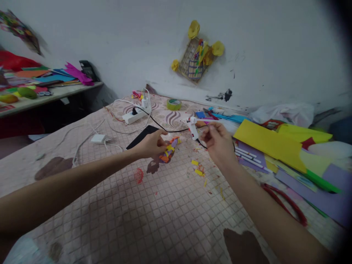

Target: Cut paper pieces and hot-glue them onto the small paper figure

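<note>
My left hand [152, 144] is closed at a small paper craft piece [171, 148] of purple, yellow and orange strips, its fingertips on the near left side of it. To the right, my right hand [220, 141] is raised with curled fingers pinched together; whatever they hold, if anything, cannot be made out. Just left of that hand stands a white hot glue gun [193, 129], a pale glue stick [205, 120] jutting from its back toward my fingers. Small yellow paper scraps [199, 172] lie on the tablecloth between my hands.
A power strip [136, 115] with plugs and cables lies at the back left, near a green tape roll [173, 104]. Yellow paper sheets [269, 145], rolled paper sticks [251, 157] and red-handled scissors [286, 203] lie at right. A black flat object [143, 135] sits behind my left hand.
</note>
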A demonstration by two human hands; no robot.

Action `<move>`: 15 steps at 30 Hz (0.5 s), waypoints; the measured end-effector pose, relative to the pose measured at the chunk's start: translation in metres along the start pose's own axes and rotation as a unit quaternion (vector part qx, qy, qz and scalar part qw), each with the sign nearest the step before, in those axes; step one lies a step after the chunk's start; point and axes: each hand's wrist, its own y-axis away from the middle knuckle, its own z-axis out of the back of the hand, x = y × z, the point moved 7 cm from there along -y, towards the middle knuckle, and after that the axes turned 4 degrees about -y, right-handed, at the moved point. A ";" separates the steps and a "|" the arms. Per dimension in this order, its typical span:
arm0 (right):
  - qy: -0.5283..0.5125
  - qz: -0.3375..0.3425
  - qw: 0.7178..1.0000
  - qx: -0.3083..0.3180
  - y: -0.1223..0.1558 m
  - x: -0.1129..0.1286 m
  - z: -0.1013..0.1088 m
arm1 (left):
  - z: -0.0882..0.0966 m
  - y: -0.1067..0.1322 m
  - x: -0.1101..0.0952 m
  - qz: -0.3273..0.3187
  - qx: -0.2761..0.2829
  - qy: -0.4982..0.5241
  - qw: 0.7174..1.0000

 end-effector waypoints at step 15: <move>0.491 -0.044 0.840 0.226 0.056 -0.067 -0.042 | 0.005 0.015 0.013 0.015 -0.030 0.112 0.993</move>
